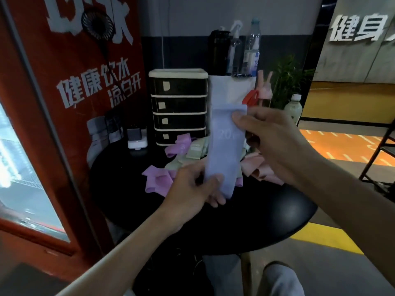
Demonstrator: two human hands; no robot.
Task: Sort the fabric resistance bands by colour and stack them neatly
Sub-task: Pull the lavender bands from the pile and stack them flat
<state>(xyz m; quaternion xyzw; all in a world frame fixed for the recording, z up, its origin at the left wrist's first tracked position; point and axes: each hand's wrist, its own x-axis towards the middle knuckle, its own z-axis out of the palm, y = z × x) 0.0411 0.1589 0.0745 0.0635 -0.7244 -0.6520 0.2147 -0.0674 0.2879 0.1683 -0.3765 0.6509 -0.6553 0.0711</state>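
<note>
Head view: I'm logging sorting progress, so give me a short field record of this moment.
held item: blue band, marked 20, held upright above the table
left hand: pinches its lower end
right hand: pinches its upper end
unsorted pile: purple bands, green bands, pink bands, jumbled together
surface: round black table
neat stacks: none visible

Pastel bands against black

The periwinkle-blue band (224, 152) carries a faint pale "20". Behind it lie lilac bands (156, 180), sage-green bands (190, 159) and dusty-pink bands (253, 165) on the black table (245, 227), with a black drawer unit (178, 103) framed in cream and a red panel (64, 67) lettered in white.
</note>
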